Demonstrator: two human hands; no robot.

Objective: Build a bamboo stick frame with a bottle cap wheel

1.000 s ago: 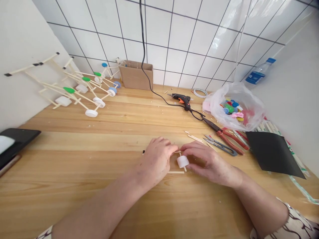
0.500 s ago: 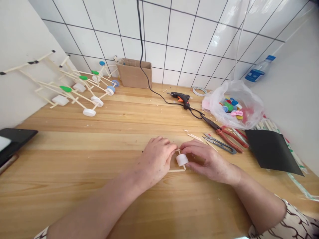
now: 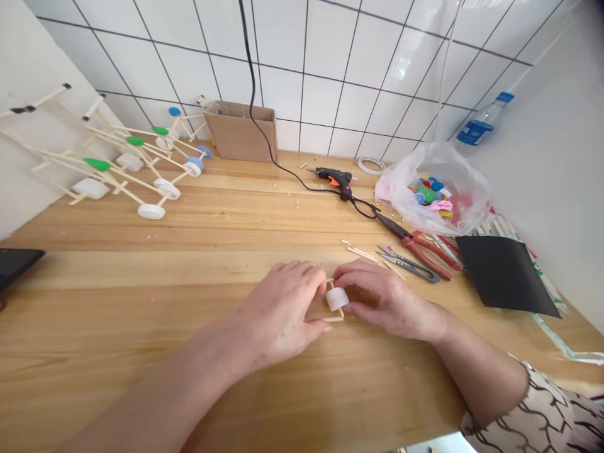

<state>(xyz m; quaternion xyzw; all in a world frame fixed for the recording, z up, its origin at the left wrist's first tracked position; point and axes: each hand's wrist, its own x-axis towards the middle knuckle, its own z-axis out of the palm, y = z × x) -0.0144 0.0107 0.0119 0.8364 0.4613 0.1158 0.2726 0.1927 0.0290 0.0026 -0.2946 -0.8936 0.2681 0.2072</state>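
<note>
A white bottle-cap wheel (image 3: 336,298) sits on a short thin stick, between my two hands and just above the table. That stick spans the ends of a small wooden stick frame (image 3: 334,319), most of which my left palm hides. My left hand (image 3: 285,311) is curled over the frame from the left, its thumb against the near stick and its fingertips by the far one. From the right, my right hand (image 3: 387,296) grips the frame's wheel end, index finger at the far corner and thumb beside the wheel.
A glue gun (image 3: 337,180), pliers (image 3: 415,245), thread snips (image 3: 408,264) and loose sticks (image 3: 362,253) lie beyond my hands. Stick models (image 3: 127,160) with cap wheels stand at left, near a cardboard box (image 3: 241,131). A bag of caps (image 3: 434,189) and black sheet (image 3: 512,275) are at right.
My left thumb has come out and spread toward me onto the near stick. The frame and wheel stay between both hands. The whole view has shifted slightly.
</note>
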